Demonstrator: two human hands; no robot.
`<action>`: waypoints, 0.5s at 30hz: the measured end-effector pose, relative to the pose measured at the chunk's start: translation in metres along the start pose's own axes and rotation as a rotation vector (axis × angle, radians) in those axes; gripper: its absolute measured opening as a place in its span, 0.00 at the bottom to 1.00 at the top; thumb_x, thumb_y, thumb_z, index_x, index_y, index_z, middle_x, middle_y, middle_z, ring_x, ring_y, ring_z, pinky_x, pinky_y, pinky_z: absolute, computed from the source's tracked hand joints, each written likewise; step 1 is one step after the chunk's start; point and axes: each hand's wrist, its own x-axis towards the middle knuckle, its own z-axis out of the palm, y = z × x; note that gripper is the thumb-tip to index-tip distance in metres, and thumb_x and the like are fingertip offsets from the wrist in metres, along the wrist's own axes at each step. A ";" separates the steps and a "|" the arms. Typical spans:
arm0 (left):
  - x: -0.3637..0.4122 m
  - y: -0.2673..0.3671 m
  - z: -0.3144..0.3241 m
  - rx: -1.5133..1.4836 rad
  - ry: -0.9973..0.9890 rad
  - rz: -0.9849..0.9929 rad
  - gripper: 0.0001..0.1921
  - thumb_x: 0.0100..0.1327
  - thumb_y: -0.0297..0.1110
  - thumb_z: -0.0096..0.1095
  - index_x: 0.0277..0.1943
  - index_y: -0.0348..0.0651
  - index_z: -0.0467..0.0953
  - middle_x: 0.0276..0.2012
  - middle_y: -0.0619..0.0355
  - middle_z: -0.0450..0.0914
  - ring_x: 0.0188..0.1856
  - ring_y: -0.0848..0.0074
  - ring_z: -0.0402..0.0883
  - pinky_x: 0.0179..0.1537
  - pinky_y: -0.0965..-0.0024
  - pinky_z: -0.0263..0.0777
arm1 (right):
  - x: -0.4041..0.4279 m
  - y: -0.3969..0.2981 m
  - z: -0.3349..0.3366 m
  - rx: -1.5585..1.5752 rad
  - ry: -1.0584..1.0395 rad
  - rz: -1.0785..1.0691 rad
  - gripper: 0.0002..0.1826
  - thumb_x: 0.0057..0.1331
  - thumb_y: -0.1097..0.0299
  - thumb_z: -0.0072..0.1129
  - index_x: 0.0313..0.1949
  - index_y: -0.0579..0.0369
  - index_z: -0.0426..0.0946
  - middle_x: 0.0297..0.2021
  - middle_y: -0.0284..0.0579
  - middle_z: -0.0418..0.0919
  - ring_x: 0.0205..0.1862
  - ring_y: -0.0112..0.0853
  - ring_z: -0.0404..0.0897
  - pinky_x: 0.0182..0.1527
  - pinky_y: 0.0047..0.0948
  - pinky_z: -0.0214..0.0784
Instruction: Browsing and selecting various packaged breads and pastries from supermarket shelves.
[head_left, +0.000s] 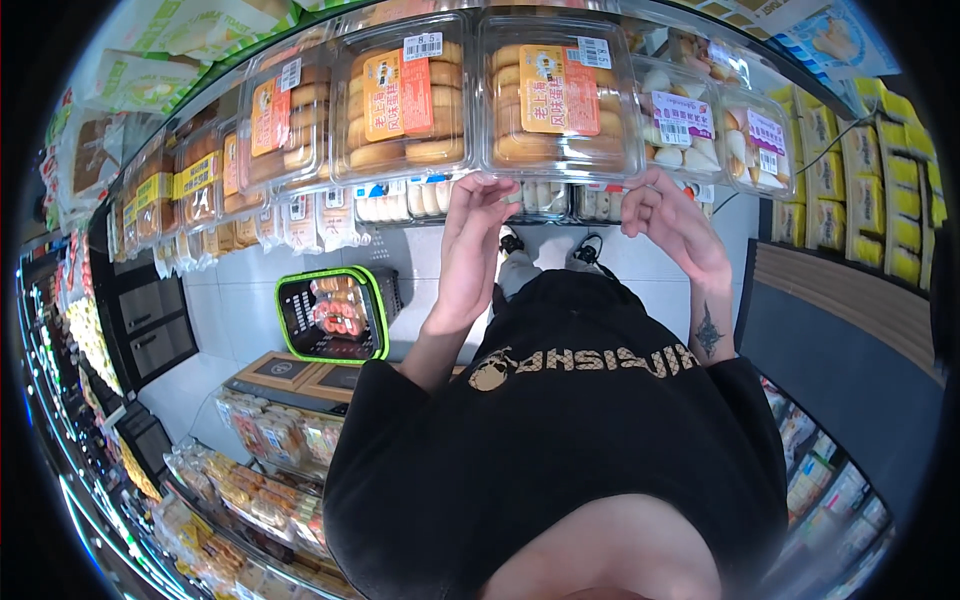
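A clear plastic box of round cakes (561, 97) with an orange label lies on the shelf before me, and a matching cake box (403, 97) sits just left of it. My left hand (482, 225) is at the near left corner of the right-hand box, its fingers bent and apart. At that box's near right corner is my right hand (667, 221), fingers curled loosely. Fingertips of both hands meet the box's near edge in the picture; whether they press on it I cannot tell. Neither hand is closed around anything.
Smaller boxes of white pastries (679, 124) stand to the right, packaged breads (199, 184) to the left. A black shopping basket with a green rim (381, 315) is on the floor at my left, with packaged food inside. Yellow packets (829, 176) fill a right-hand shelf.
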 end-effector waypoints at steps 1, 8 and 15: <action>-0.003 -0.001 0.004 0.006 0.019 0.012 0.12 0.57 0.24 0.43 0.45 0.41 0.63 0.45 0.57 0.66 0.51 0.75 0.64 0.51 0.72 0.57 | -0.002 0.000 -0.003 -0.020 -0.054 0.007 0.20 0.61 0.58 0.48 0.46 0.58 0.57 0.37 0.46 0.69 0.38 0.29 0.68 0.45 0.28 0.60; -0.017 -0.003 0.021 0.097 0.108 0.093 0.05 0.62 0.33 0.46 0.35 0.41 0.66 0.32 0.60 0.68 0.42 0.77 0.68 0.49 0.68 0.59 | -0.020 0.010 -0.023 0.107 -0.462 0.026 0.44 0.55 0.51 0.55 0.61 0.63 0.43 0.45 0.57 0.70 0.41 0.38 0.74 0.48 0.34 0.62; -0.016 -0.012 0.015 0.067 0.123 0.065 0.09 0.63 0.33 0.48 0.29 0.41 0.66 0.23 0.60 0.70 0.30 0.79 0.69 0.42 0.74 0.63 | -0.022 0.009 -0.038 -0.050 -0.401 0.136 0.35 0.62 0.50 0.43 0.59 0.63 0.46 0.46 0.55 0.69 0.44 0.37 0.73 0.47 0.36 0.64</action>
